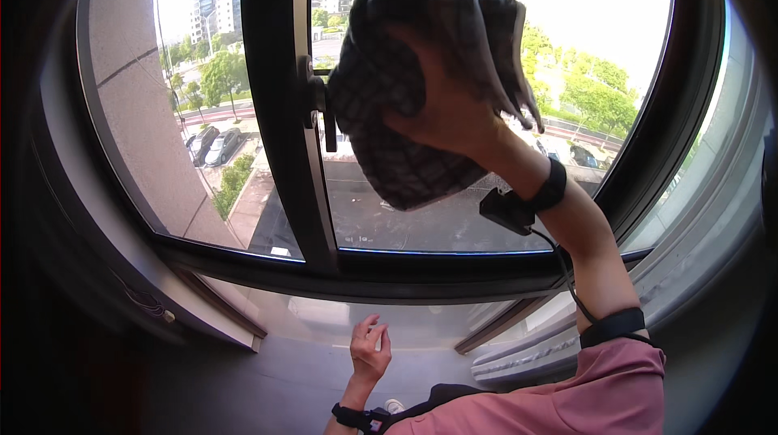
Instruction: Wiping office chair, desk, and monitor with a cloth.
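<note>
A folded dark checked cloth [413, 174] is bunched in my right hand [453, 104], raised in front of the window pane [425, 228]. Whether the cloth presses on the glass is hard to tell. The cloth's left edge is beside the black window handle [330, 131] and partly covers it. Lower down, my left hand [369, 350] hangs in front of me below the window frame, with loosely curled fingers and nothing in it.
A dark vertical frame bar [276, 101] divides the window, and a dark bottom rail [425, 277] runs beneath the panes. A grey curtain [674, 307] hangs at the right. A black device [507, 210] with a cable is strapped to my right wrist. Cables [146, 301] lie at the left.
</note>
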### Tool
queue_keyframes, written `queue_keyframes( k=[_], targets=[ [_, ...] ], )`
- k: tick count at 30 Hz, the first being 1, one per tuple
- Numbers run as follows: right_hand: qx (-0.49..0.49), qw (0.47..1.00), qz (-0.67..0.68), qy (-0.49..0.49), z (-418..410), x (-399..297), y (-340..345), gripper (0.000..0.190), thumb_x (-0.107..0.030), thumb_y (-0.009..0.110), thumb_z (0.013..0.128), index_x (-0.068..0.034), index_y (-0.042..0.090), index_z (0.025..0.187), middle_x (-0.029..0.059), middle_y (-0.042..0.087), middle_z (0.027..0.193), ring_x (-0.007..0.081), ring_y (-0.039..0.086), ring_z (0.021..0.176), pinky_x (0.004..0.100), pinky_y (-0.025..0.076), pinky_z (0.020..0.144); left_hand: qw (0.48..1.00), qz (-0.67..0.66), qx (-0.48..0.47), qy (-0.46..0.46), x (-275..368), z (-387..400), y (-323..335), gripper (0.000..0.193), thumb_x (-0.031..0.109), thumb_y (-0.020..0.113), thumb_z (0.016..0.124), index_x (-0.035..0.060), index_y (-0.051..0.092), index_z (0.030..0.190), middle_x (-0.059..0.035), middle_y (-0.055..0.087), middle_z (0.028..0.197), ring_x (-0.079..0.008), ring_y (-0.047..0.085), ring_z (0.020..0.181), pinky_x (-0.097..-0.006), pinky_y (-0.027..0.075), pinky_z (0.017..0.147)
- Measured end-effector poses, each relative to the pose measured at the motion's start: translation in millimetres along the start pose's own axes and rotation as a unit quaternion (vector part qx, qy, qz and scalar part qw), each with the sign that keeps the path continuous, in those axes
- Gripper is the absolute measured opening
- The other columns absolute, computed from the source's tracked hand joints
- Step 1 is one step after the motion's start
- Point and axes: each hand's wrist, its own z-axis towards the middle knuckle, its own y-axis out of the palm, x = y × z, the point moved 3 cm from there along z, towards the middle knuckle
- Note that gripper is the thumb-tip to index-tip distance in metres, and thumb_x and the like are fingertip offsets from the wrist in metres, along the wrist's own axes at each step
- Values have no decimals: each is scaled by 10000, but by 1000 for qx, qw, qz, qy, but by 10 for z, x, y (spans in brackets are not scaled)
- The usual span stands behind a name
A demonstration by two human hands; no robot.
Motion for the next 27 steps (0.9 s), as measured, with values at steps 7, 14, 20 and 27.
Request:
queue_keyframes(
  k=[7,14,20,27],
  targets=[
    [-310,905,-246,-159,-2046,-479,1132,488,-195,443,906,-214,373,1388,166,355,1409,271,411,1255,432,297,1062,1000,-12,-15,-11,57,-113,-131,163,-57,635,707,9,652,854,-146,602,1048,-272,610,841,-326,514,680],
    [-30,972,219,82,-421,-501,337,769,-120,746,667,-46,351,1322,206,389,1320,330,360,1276,423,292,1064,997,76,12,-30,28,-170,-414,134,-49,642,711,4,658,833,-145,613,1016,-272,622,816,-327,517,693],
    [44,990,92,99,214,-491,770,786,-182,714,667,-51,320,1334,235,381,1287,440,344,1226,487,296,1021,996,84,-7,-13,69,2,-295,125,-45,642,713,0,650,829,-138,612,1011,-270,624,816,-329,522,701],
    [45,975,205,69,-282,-476,994,598,-215,650,761,-75,449,1307,230,443,1279,435,398,1195,518,285,1013,991,133,-15,18,54,339,-448,144,-48,638,721,0,646,857,-128,611,1021,-266,625,825,-324,523,714]
  ],
)
